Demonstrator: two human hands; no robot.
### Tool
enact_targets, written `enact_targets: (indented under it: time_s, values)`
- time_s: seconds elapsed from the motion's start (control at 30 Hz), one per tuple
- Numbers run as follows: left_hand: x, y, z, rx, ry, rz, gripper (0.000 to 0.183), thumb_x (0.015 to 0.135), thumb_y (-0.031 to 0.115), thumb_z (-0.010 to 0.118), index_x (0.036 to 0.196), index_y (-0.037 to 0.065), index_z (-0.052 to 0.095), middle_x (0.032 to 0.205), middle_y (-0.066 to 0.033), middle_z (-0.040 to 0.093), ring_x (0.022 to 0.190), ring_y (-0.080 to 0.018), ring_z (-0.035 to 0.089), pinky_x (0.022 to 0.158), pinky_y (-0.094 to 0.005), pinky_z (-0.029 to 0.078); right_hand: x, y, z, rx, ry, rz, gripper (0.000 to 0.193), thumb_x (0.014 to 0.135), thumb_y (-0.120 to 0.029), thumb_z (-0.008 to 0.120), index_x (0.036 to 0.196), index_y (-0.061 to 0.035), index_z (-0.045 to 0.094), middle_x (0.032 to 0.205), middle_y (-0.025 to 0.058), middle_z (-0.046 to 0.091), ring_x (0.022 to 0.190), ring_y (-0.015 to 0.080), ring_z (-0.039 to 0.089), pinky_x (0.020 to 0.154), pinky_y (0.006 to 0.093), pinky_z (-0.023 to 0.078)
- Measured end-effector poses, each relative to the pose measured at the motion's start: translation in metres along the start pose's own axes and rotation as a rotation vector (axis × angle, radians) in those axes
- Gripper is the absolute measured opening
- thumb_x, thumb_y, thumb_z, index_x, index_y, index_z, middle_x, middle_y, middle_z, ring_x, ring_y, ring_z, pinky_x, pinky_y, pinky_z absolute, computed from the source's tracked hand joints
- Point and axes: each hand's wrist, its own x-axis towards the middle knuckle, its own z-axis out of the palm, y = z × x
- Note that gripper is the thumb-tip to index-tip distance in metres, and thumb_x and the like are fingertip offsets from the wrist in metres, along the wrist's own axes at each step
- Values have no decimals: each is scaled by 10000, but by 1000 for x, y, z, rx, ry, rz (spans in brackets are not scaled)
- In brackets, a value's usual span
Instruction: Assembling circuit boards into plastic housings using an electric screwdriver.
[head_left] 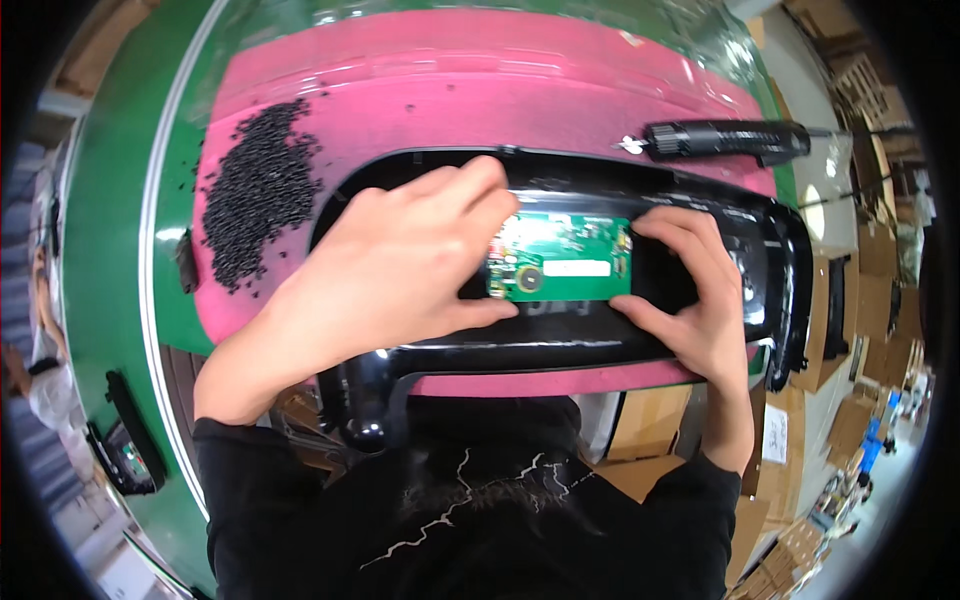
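Note:
A green circuit board (585, 284) lies level over the middle of a large, glossy black plastic housing (480, 358). On the board are a round dark component and a pale strip. My left hand (415, 250) grips its left end, thumb at the near corner and fingers at the far one. At the right end, my right hand (700, 285) pinches the board's edge between thumb and fingers. Whether the board rests in the housing or is held just above it, I cannot tell.
A pile of small black screws (262, 190) spreads over the pink mat (400, 120) at left. A black electric screwdriver (725, 138) lies at the far right, its tip pointing left. Another black part (130, 440) sits on the green table at lower left. Cardboard boxes (650, 420) stand below the table.

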Motion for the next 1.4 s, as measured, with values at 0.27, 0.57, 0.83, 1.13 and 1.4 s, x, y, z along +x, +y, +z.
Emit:
enact_targets:
  time_s: [0.27,0.57,0.83,1.13,1.4]
  values:
    - [-20,-6,-11,-92,74,28,450,664,227,790,1001,13,580,955,-103,566,844,-271,613,654,-349,520,-7,-10,-12,184,30,111,753,613,-95,782,1293,-14,470,1216,102,512,1043,208,517,901,311,404]
    - [-44,-107,-42,321,365,-461,252,765,33,659,1006,-24,614,960,-189,641,954,-356,608,820,-421,480,16,89,-109,503,667,498,495,906,-117,563,1370,-39,409,1316,113,464,1149,180,488,1018,297,360]
    - [-29,-121,-39,194,321,-577,178,701,-71,617,874,-45,646,807,-191,667,809,-347,650,733,-397,512,80,65,-84,732,884,330,575,822,33,639,1313,-21,345,1064,144,603,918,191,624,725,294,508]
    - [-20,-120,-48,43,392,-413,124,737,-19,649,851,-65,647,776,-197,665,742,-283,671,693,-352,513,106,-5,-25,1193,476,83,383,956,-271,541,1201,18,481,901,61,542,869,187,529,823,288,429]
    - [8,-40,-26,-580,442,203,123,742,-2,702,864,-10,687,833,-97,685,785,-196,664,730,-293,523,88,-56,-12,1639,332,-199,375,963,-441,453,1090,-90,497,728,-16,458,692,135,451,828,405,418]
